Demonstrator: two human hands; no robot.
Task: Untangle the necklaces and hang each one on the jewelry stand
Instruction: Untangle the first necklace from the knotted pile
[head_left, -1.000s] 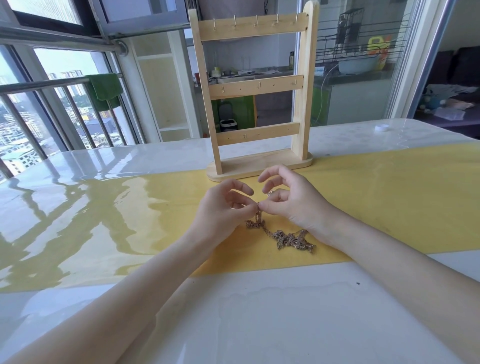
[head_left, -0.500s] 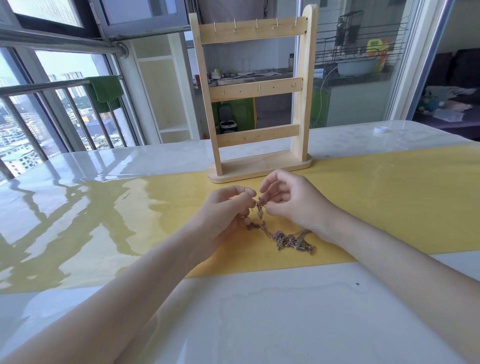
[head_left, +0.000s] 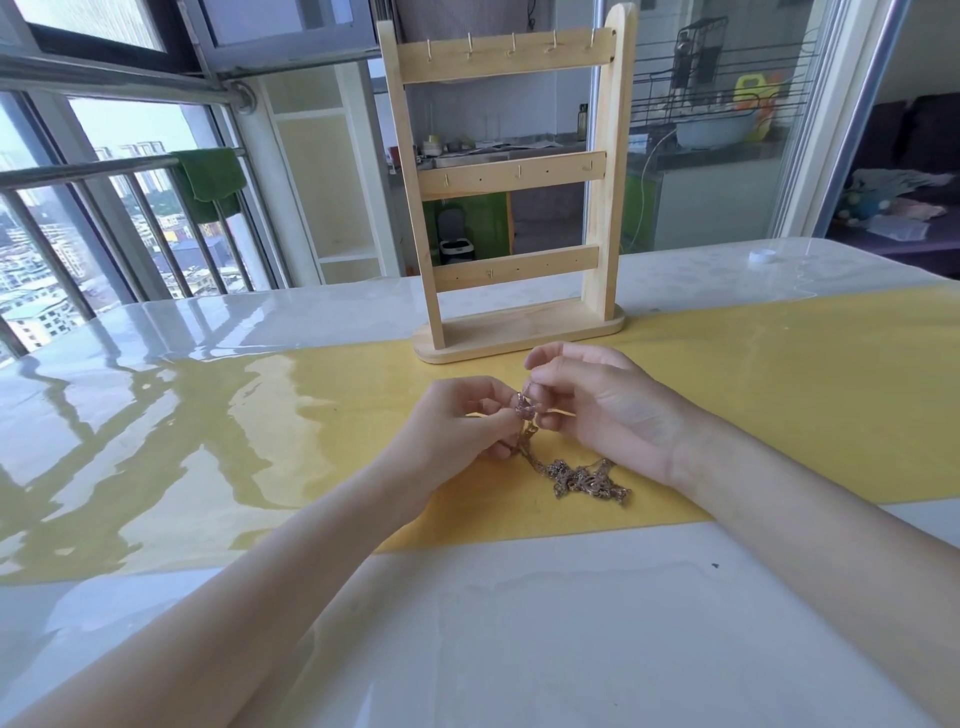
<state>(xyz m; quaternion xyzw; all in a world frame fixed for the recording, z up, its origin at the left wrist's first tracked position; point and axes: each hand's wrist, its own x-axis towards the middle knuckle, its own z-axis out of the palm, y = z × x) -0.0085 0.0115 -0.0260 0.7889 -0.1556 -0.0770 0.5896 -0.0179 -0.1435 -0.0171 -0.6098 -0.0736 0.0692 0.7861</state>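
Observation:
A tangled clump of gold-coloured necklaces (head_left: 584, 478) lies on the yellow table runner (head_left: 779, 395), with one end lifted off the cloth. My left hand (head_left: 457, 423) pinches that raised end from the left. My right hand (head_left: 592, 402) pinches the same chain from the right, fingertips close to the left hand's. A pinkish knot or pendant (head_left: 524, 410) shows between the two hands. The wooden jewelry stand (head_left: 511, 176) stands upright just behind my hands, with three crossbars carrying small hooks; nothing hangs on it.
The glossy white table (head_left: 519, 623) extends toward me and to the left. A small white cap (head_left: 762, 255) sits at the far right. A balcony railing (head_left: 78, 171) with a green cloth (head_left: 210, 174) lies beyond the table's left side.
Both hands have kept working the raised chain end, shifting slightly up and toward the stand. The clump on the cloth has hardly moved.

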